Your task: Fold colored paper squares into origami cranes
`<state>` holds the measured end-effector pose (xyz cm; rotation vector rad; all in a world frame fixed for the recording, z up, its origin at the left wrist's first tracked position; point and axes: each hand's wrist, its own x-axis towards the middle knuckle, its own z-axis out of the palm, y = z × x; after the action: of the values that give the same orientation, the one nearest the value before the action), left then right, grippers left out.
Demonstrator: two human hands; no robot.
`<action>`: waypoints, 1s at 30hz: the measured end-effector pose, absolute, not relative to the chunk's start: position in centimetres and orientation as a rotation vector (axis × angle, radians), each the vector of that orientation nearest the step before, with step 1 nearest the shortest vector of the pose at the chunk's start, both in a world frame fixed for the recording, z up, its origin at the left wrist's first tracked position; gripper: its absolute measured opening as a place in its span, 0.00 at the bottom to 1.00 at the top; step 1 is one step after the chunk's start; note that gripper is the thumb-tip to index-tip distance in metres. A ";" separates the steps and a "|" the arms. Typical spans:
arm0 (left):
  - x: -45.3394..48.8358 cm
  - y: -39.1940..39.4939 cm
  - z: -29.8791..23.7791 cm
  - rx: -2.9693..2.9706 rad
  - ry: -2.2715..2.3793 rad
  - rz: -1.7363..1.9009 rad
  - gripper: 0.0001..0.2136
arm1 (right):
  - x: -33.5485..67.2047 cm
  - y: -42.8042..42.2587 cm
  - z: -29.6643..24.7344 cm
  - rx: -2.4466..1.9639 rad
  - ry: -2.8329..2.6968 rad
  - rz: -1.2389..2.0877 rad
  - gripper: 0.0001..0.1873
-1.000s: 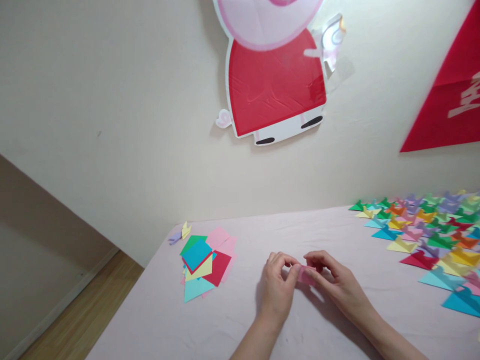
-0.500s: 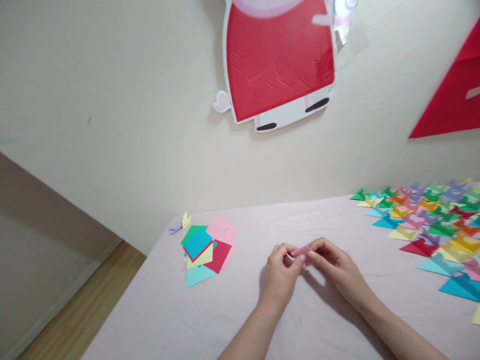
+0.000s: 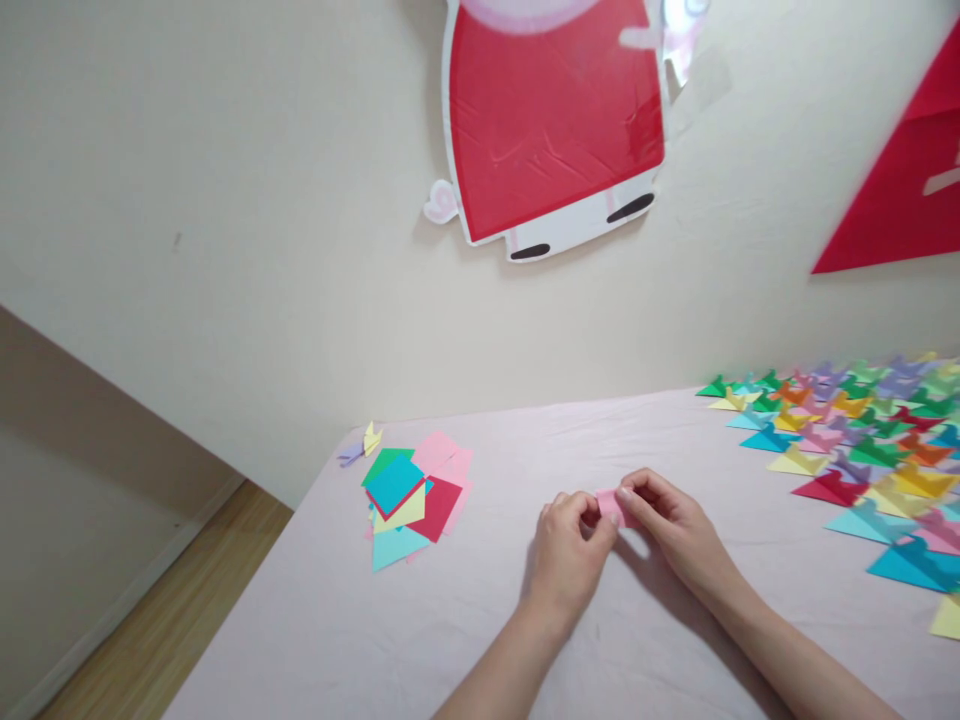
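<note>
Between my two hands is a small piece of folded pink paper (image 3: 611, 505), held above the cloth. My left hand (image 3: 574, 550) pinches its lower left side between thumb and fingers. The thumb and curled fingers of my right hand (image 3: 664, 515) grip its right side. My fingers cover part of the paper, so its full folded shape is hidden. To the left lies a loose pile of coloured paper sheets (image 3: 396, 487) in pink, red, blue, green and yellow. On the right stand rows of folded paper birds (image 3: 832, 488) in many colours.
A pale pink cloth (image 3: 480, 640) covers the table, which meets the wall at the back. Small yellow and purple folded papers (image 3: 361, 446) sit at the far left corner. A red cartoon cutout (image 3: 559, 120) hangs on the wall. Wooden floor (image 3: 150, 600) shows beyond the left edge.
The pink paper has turned, showing a brighter, flatter face. My hands have shifted slightly right, still holding it. The paper pile and birds have kept their arrangement.
</note>
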<state>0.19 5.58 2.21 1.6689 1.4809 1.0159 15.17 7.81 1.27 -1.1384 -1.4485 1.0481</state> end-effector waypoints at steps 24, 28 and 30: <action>-4.8 -0.5 1.9 2.719 1.398 0.340 0.23 | 14.7 7.8 0.2 -1.267 -2.206 0.586 0.09; -5.2 -0.8 1.4 2.685 1.377 0.354 0.24 | 16.4 7.8 1.1 -1.111 -2.218 0.748 0.08; -5.3 -0.8 1.4 2.647 1.366 0.346 0.26 | 17.1 7.4 1.5 -1.024 -2.257 0.800 0.08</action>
<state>-5.32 -0.84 1.35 2.6474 1.3663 0.3458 17.13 7.37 1.51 -1.0240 -2.2575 0.7995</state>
